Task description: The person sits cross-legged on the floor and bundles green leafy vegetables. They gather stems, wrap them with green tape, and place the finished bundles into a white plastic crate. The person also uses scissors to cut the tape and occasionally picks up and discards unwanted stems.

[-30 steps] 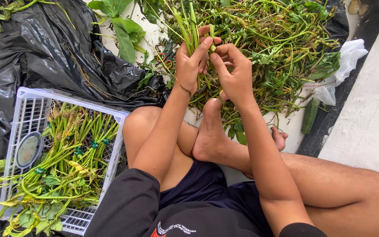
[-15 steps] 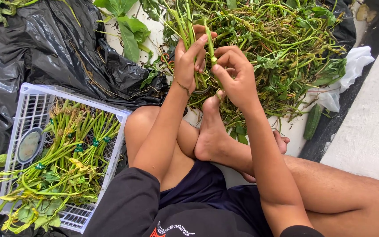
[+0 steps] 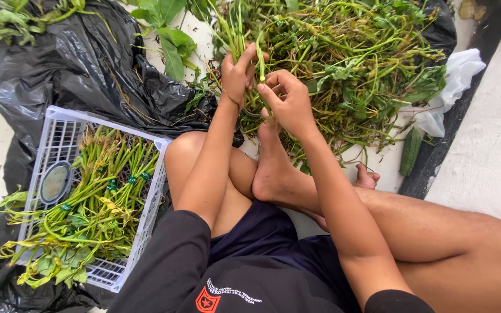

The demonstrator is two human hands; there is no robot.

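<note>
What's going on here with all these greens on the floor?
A person sits cross-legged on the floor. The left hand grips a bunch of green stems, and the right hand pinches a single stem beside that bunch. Ahead lies a loose pile of greens. At the person's left, a white plastic crate holds tied bundles of stems, resting on black plastic sheeting.

A white plastic lattice crate point(image 3: 53, 136) of tied green stem bundles point(image 3: 97, 194) sits on crumpled black plastic sheeting point(image 3: 59, 64); a small green cucumber point(image 3: 410, 151) lies apart.
</note>
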